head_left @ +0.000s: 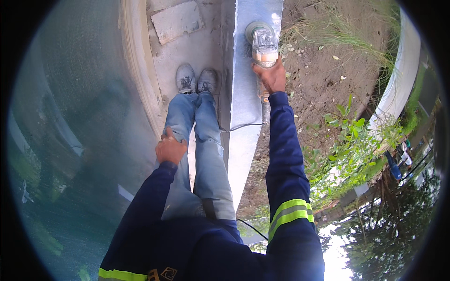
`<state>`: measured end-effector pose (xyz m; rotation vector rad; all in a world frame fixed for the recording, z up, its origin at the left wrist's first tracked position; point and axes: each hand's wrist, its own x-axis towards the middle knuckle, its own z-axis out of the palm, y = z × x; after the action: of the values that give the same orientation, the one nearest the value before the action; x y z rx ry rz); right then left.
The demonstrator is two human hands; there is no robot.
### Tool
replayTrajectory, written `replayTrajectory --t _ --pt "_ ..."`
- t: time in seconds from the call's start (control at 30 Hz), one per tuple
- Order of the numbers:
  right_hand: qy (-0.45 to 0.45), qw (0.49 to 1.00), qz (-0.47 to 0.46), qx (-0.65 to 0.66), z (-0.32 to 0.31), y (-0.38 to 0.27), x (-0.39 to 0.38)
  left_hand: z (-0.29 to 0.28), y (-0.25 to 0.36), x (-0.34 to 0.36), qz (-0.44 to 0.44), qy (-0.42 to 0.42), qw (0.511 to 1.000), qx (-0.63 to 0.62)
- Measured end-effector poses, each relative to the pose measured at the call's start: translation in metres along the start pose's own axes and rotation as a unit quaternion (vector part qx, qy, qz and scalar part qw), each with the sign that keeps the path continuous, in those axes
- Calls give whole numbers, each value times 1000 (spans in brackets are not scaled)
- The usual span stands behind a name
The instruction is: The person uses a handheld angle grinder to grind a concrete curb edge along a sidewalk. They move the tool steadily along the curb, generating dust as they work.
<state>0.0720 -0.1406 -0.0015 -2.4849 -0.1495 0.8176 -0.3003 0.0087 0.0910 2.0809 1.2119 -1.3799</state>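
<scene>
My right hand (pixel 272 77) is wrapped around the body of a dusty angle grinder (pixel 265 54). Its round disc (pixel 252 29) lies against the top of a pale grey concrete ledge (pixel 243 89), close to the far end in view. Whether the disc is spinning cannot be made out. A dark cord (pixel 243 125) crosses the ledge behind the tool. My left hand (pixel 170 149) rests on my jeans near the knee, holding nothing, with the index finger and thumb apart; its other fingers are partly hidden.
My dusty shoes (pixel 197 79) stand in a narrow passage left of the ledge. A loose slab (pixel 177 21) lies farther ahead. A glass-like wall (pixel 79 122) curves along the left. Right of the ledge are soil (pixel 337 70), grass and a leafy bush (pixel 344 145).
</scene>
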Motion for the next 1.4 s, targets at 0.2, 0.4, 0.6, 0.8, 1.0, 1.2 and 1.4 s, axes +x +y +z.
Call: replayTrajectory --t 0.2,0.4,0.6,0.8,1.0,1.2,1.4 --pt "-34 998 34 -44 -3 14 -41 1 0 2 13 5 1000 1" --pt "-42 998 20 -44 6 8 -30 1 0 1 21 1 1000 19" --pt "-4 998 23 -53 -2 8 -12 -1 2 -2 18 2 1000 21" --pt "-55 997 28 -40 -3 17 -34 1 3 -1 7 11 1000 3" --pt "-39 998 10 -39 10 1 -15 3 2 -1 1 4 1000 -1" --pt "-7 1000 7 -26 -4 7 0 4 -1 1 17 10 1000 18" --pt "-53 998 19 -12 6 0 -25 5 -3 2 9 3 1000 20"
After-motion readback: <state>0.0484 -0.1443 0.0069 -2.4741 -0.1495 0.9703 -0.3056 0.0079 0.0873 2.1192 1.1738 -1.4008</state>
